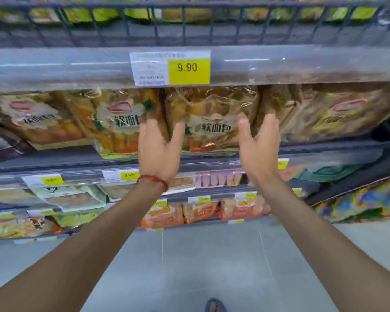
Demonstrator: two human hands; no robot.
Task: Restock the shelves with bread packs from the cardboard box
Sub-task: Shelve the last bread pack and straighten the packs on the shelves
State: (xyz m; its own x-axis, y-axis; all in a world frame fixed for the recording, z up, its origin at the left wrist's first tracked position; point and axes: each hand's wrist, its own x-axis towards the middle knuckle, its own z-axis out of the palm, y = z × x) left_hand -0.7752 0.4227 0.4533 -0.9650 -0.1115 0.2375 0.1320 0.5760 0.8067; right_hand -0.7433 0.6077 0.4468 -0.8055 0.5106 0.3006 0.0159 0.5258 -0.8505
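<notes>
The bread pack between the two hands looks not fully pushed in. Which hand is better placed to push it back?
Probably the left hand: its thumb already lies over the front of the bread pack. The right hand is open at the pack's right edge, fingers toward the neighbouring pack.

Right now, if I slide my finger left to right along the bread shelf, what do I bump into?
Far-left bread pack → second bread pack → left hand → middle bread pack → right hand → far-right bread pack.
</notes>
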